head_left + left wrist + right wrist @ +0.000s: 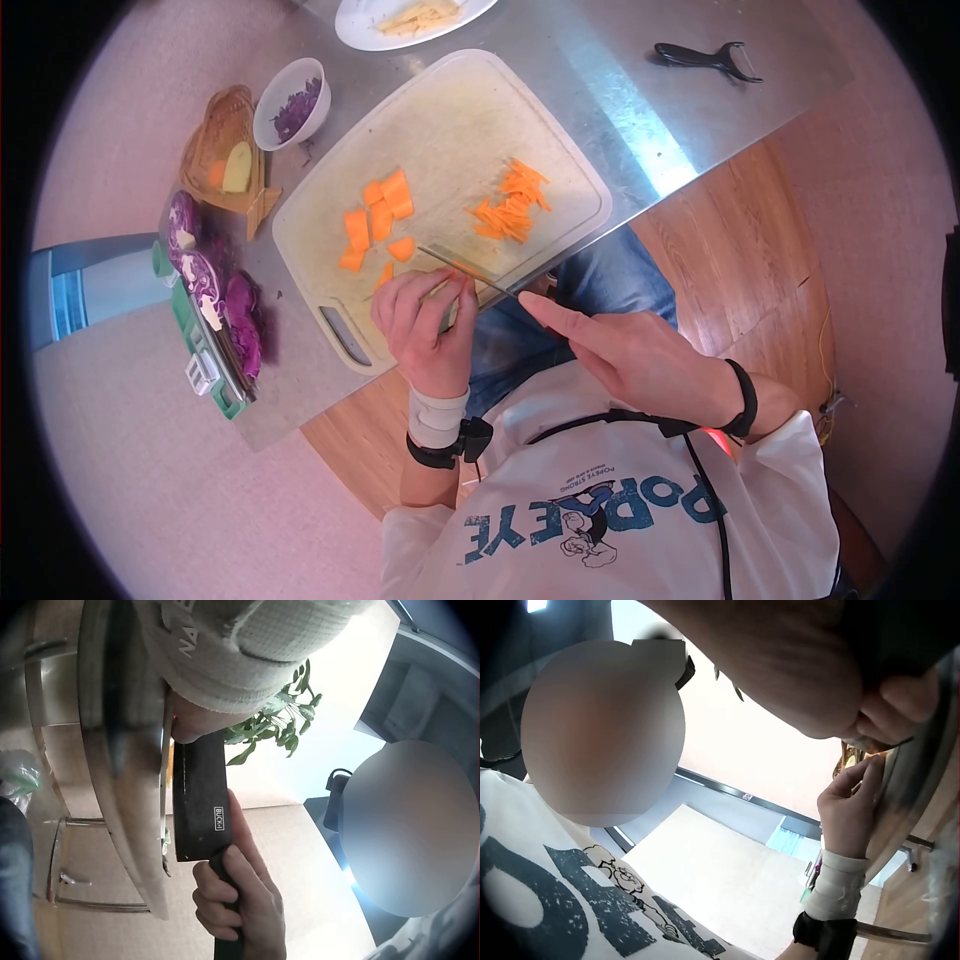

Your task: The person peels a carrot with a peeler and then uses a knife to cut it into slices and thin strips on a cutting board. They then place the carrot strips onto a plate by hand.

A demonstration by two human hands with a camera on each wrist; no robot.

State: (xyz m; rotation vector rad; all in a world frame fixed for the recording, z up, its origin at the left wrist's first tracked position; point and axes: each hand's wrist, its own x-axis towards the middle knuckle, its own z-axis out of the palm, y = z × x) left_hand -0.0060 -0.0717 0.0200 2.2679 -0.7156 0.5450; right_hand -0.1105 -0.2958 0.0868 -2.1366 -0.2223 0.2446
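Observation:
In the head view the left hand (pixel 425 325) rests at the near edge of the cutting board (pixel 440 130), fingers bent down beside the knife (pixel 467 272); what lies under them is mostly hidden. The right hand (pixel 640 355) has its index finger along the blade. The left wrist view shows the right hand (pixel 244 892) gripping the handle of a broad dark cleaver (pixel 201 799). Orange pieces (pixel 381 220) lie left of the blade, and a pile of thin orange strips (pixel 510 203) lies farther right on the board.
Beyond the board stand a white bowl (pixel 292 103) of purple shreds and a plate (pixel 415 40) with pale strips. A basket (pixel 215 130), cut purple cabbage (pixel 242 315) and a green-edged grater (pixel 190 325) are at the left. A black peeler (pixel 705 60) lies at the far right.

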